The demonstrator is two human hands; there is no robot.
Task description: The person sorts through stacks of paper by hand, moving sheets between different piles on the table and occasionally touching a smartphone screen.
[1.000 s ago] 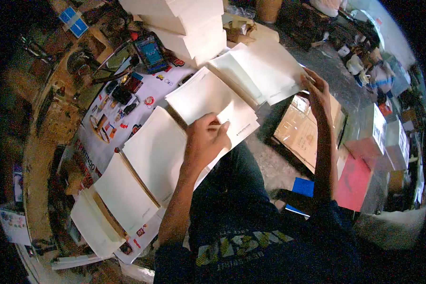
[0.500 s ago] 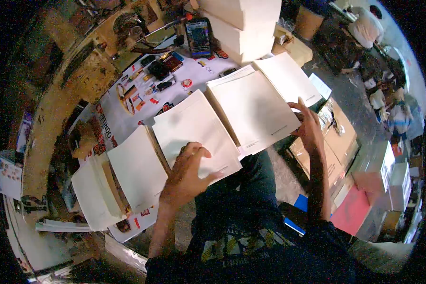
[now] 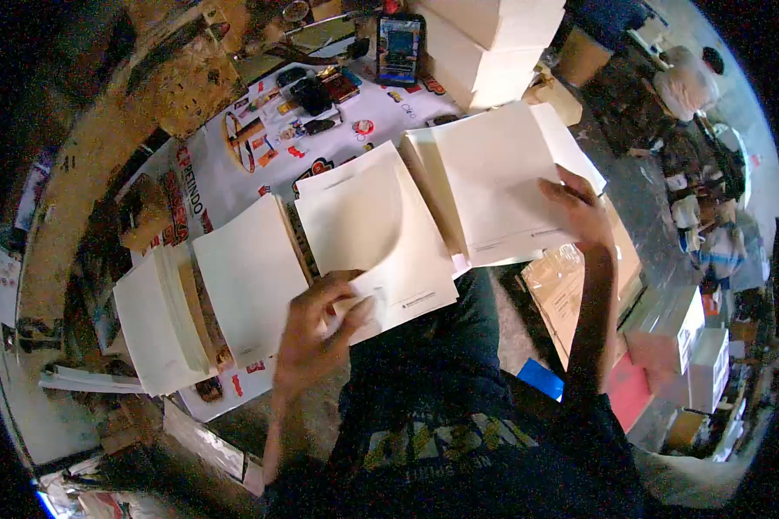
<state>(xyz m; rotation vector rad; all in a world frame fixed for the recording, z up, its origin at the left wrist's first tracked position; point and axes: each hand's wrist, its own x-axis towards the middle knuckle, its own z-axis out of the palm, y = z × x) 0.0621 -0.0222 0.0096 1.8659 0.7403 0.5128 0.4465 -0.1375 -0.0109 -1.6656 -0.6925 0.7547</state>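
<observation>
My left hand [image 3: 322,322] pinches the lower edge of a white paper sheet [image 3: 407,268], which curls up off the middle stack of paper [image 3: 342,208]. Its fingertips are slightly blurred. My right hand [image 3: 582,212] rests with fingers apart on the right part of a printed sheet [image 3: 506,190] on the stack further right. That sheet partly covers the rightmost white paper [image 3: 571,147]. Small printed lines run along the sheets' lower edges. To the left lie another paper stack [image 3: 251,277] and a fanned, bent stack [image 3: 156,324].
Behind the stacks, a printed banner [image 3: 225,186] covers the table, with small dark items [image 3: 312,95] on it. A phone [image 3: 400,50] stands upright beside a tall cream block [image 3: 485,52]. Cardboard [image 3: 571,277] and a blue item [image 3: 541,378] lie to the right.
My left hand has closed on a sheet's edge and lifted it into a curl. My right hand has moved from the sheet's edge onto its surface; that sheet now overlaps more of the rightmost paper.
</observation>
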